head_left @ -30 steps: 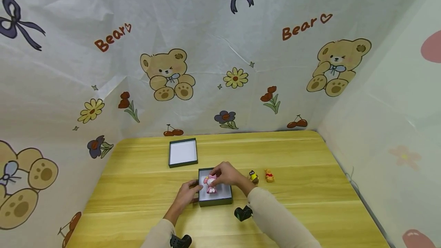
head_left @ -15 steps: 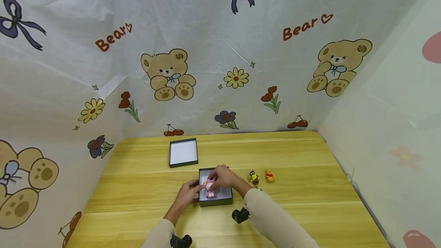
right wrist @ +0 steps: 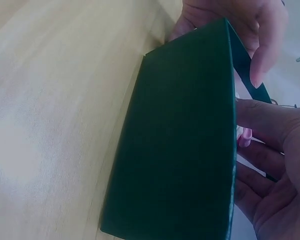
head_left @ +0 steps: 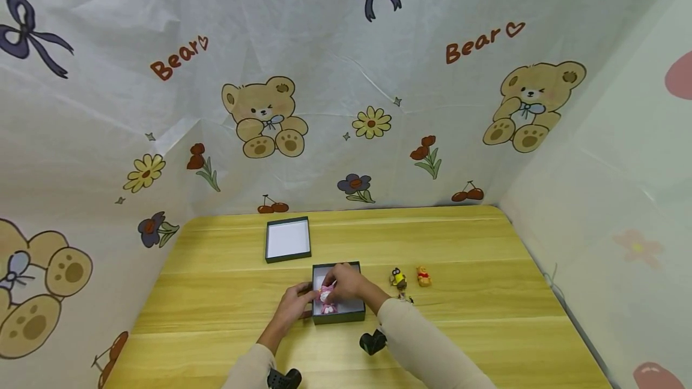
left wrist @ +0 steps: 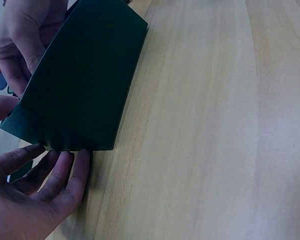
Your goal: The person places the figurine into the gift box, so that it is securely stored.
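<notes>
Pink toy (head_left: 327, 296) lowered into dark box (head_left: 346, 315) by right hand (head_left: 346, 284), left hand (head_left: 296, 306) steadying

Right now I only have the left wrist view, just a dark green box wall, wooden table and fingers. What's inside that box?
Observer: A small pink toy figure lies in the dark green square box, seen from the head camera.
Operator: Is the other hand holding it?
Observer: The right hand is over the box with its fingers curled on the pink figure; the left hand rests against the box's left wall.
Operator: Anything else on the table?
Observer: Two more small figures stand to the right of the box, a yellow and black one and an orange bear.
Operator: Where's the lid?
Observer: A matching dark lid with a white inside lies farther back, apart from the box.
</notes>
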`<move>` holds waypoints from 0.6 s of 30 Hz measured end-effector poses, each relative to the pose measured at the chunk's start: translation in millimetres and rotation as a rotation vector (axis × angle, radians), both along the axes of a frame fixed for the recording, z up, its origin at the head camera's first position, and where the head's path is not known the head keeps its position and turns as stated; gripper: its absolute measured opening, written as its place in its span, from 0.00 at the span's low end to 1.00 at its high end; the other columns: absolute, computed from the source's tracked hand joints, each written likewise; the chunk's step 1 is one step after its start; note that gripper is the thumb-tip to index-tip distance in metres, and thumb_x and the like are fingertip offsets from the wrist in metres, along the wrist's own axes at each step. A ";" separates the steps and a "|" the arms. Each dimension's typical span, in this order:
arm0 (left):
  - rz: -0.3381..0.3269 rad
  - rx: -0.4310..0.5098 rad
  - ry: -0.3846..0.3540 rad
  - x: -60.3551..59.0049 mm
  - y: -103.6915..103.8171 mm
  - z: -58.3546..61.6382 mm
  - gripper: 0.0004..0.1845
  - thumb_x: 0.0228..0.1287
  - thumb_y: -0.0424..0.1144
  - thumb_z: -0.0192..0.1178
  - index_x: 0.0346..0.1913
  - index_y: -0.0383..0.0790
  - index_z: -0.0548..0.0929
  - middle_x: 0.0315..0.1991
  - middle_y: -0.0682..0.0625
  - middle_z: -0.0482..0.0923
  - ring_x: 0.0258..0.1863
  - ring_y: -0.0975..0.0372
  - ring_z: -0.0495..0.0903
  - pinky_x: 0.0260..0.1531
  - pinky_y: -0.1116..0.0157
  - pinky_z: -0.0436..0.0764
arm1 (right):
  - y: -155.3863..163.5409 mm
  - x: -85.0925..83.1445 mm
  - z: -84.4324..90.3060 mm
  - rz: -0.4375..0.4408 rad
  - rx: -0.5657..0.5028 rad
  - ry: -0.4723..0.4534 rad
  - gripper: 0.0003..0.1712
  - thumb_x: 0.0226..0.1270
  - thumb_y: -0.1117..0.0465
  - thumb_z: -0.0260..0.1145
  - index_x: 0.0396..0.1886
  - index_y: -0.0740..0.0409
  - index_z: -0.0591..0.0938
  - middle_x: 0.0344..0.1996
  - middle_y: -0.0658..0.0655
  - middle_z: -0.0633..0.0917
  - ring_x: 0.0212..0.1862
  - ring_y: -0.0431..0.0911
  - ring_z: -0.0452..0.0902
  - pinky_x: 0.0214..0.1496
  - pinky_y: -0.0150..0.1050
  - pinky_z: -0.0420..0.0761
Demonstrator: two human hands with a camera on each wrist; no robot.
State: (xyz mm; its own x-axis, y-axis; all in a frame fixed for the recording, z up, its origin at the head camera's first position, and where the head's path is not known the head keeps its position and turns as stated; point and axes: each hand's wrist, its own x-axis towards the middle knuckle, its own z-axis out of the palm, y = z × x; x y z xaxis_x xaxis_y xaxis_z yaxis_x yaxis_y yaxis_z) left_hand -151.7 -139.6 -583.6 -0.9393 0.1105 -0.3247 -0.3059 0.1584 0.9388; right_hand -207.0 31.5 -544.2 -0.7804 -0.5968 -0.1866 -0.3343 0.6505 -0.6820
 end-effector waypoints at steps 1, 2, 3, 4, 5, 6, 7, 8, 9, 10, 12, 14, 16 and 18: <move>0.000 -0.003 0.002 -0.2 0.0 0.0 0.31 0.68 0.39 0.56 0.64 0.18 0.64 0.59 0.28 0.70 0.52 0.49 0.77 0.45 0.54 0.83 | -0.1 0.1 0.1 0.001 0.004 -0.003 0.11 0.47 0.62 0.79 0.33 0.58 0.88 0.30 0.46 0.86 0.36 0.38 0.78 0.39 0.30 0.78; 0.000 -0.004 0.002 -0.4 0.1 0.0 0.31 0.68 0.39 0.56 0.64 0.18 0.64 0.59 0.28 0.70 0.52 0.49 0.78 0.45 0.54 0.83 | -0.3 0.2 0.2 0.001 0.007 -0.005 0.11 0.48 0.62 0.79 0.33 0.58 0.88 0.29 0.46 0.86 0.36 0.38 0.78 0.39 0.30 0.78; 0.000 -0.006 0.004 -0.6 0.0 0.0 0.31 0.68 0.39 0.56 0.64 0.18 0.64 0.59 0.28 0.70 0.52 0.49 0.78 0.45 0.54 0.83 | -0.3 0.3 0.4 0.004 0.011 -0.003 0.11 0.48 0.62 0.78 0.33 0.57 0.88 0.29 0.46 0.86 0.36 0.38 0.78 0.39 0.30 0.78; 0.001 -0.007 0.003 -0.6 0.1 0.0 0.31 0.68 0.39 0.56 0.64 0.18 0.64 0.59 0.28 0.70 0.52 0.49 0.78 0.45 0.54 0.83 | -0.4 0.5 0.5 0.006 0.015 -0.001 0.11 0.48 0.62 0.78 0.33 0.57 0.88 0.29 0.46 0.86 0.36 0.38 0.78 0.39 0.30 0.77; -0.001 -0.011 0.005 -0.7 0.0 0.2 0.31 0.68 0.39 0.56 0.64 0.18 0.64 0.59 0.28 0.70 0.52 0.49 0.78 0.45 0.54 0.83 | -0.5 0.7 0.7 0.007 0.020 0.000 0.11 0.48 0.61 0.78 0.33 0.57 0.88 0.29 0.45 0.86 0.36 0.38 0.77 0.39 0.30 0.77; 0.000 -0.013 0.005 -0.6 0.0 0.2 0.30 0.68 0.38 0.56 0.64 0.18 0.64 0.59 0.28 0.70 0.52 0.49 0.78 0.45 0.54 0.82 | -0.5 0.8 0.9 0.009 0.023 0.000 0.11 0.48 0.61 0.78 0.33 0.57 0.88 0.29 0.46 0.86 0.35 0.38 0.77 0.38 0.30 0.77; 0.000 -0.015 0.004 -0.5 0.0 0.3 0.30 0.68 0.38 0.56 0.64 0.18 0.64 0.59 0.28 0.70 0.52 0.49 0.78 0.45 0.54 0.82 | -0.6 1.0 1.3 0.010 0.029 -0.002 0.11 0.48 0.61 0.78 0.33 0.57 0.88 0.29 0.45 0.85 0.35 0.38 0.76 0.38 0.30 0.76; 0.000 -0.014 0.004 -0.3 0.0 0.5 0.30 0.68 0.38 0.55 0.64 0.18 0.64 0.59 0.28 0.70 0.52 0.49 0.78 0.45 0.54 0.82 | -0.6 1.2 1.4 0.011 0.030 -0.002 0.11 0.48 0.61 0.78 0.33 0.57 0.88 0.28 0.46 0.85 0.35 0.38 0.76 0.38 0.30 0.76; -0.001 -0.013 0.004 -0.1 0.0 0.9 0.30 0.68 0.38 0.55 0.64 0.18 0.64 0.59 0.28 0.70 0.52 0.49 0.78 0.45 0.54 0.82 | -0.8 1.1 1.5 0.014 0.031 -0.001 0.11 0.48 0.61 0.78 0.33 0.57 0.88 0.28 0.46 0.85 0.34 0.37 0.76 0.37 0.30 0.76; -0.001 -0.011 0.003 0.1 0.0 1.2 0.29 0.69 0.37 0.55 0.64 0.18 0.64 0.59 0.28 0.70 0.52 0.49 0.78 0.45 0.55 0.82 | -0.8 1.1 1.4 0.015 0.031 -0.003 0.11 0.48 0.61 0.78 0.33 0.58 0.88 0.28 0.46 0.85 0.34 0.37 0.76 0.37 0.30 0.76; 0.000 -0.007 0.005 0.5 -0.1 1.4 0.29 0.69 0.37 0.54 0.64 0.18 0.64 0.59 0.28 0.70 0.52 0.48 0.78 0.45 0.55 0.83 | -0.9 0.3 0.5 0.019 0.031 -0.001 0.11 0.48 0.62 0.78 0.33 0.58 0.88 0.28 0.47 0.86 0.33 0.36 0.75 0.37 0.30 0.76; 0.003 0.000 0.008 0.9 -0.1 1.9 0.30 0.69 0.37 0.54 0.65 0.18 0.63 0.59 0.28 0.69 0.52 0.48 0.77 0.44 0.55 0.83 | -0.8 -0.8 -1.1 0.027 0.035 0.003 0.11 0.48 0.62 0.78 0.33 0.58 0.88 0.28 0.46 0.86 0.33 0.36 0.75 0.37 0.29 0.76; 0.008 0.007 0.008 1.2 0.0 2.4 0.30 0.68 0.37 0.54 0.65 0.18 0.63 0.60 0.27 0.69 0.52 0.47 0.77 0.43 0.56 0.83 | -0.2 -1.7 -2.1 0.037 0.044 -0.001 0.11 0.49 0.63 0.77 0.34 0.57 0.88 0.28 0.46 0.85 0.33 0.36 0.75 0.36 0.29 0.76; 0.009 0.014 0.007 1.6 0.0 2.6 0.30 0.68 0.37 0.55 0.65 0.18 0.63 0.60 0.27 0.69 0.52 0.47 0.77 0.42 0.56 0.84 | 0.6 -2.8 -3.0 0.049 0.050 -0.009 0.11 0.49 0.64 0.76 0.35 0.57 0.88 0.28 0.45 0.85 0.33 0.35 0.76 0.35 0.29 0.77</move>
State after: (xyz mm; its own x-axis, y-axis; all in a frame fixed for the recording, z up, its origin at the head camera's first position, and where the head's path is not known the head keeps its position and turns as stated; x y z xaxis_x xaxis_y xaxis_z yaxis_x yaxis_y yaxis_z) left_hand -150.2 -139.5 -581.0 -0.9425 0.1061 -0.3168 -0.3009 0.1426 0.9429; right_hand -209.9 32.1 -547.2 -0.7487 -0.6238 -0.2243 -0.3605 0.6671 -0.6520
